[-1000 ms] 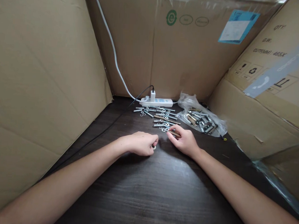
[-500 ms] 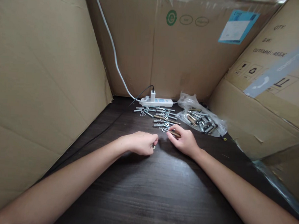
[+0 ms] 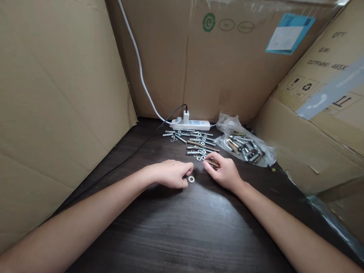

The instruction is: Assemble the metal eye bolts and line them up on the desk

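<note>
My left hand [image 3: 172, 173] rests on the dark wooden table [image 3: 196, 225] with its fingers curled in. A small metal washer [image 3: 191, 178] lies flat on the table just right of its fingertips, apart from them. My right hand [image 3: 225, 170] pinches a brownish bolt [image 3: 212, 163] between thumb and fingers. Just beyond both hands lies a spread of loose bolts and washers [image 3: 195, 143].
A clear plastic bag of bolts [image 3: 244, 145] lies at the right rear. A white power strip [image 3: 191, 123] with a white cable and a black cable sits against the back. Cardboard boxes [image 3: 51, 86] wall in the table on the left, back and right.
The washer that was tucked under my left fingertips now lies free on the table beside them. My right hand has kept still with the bolt.
</note>
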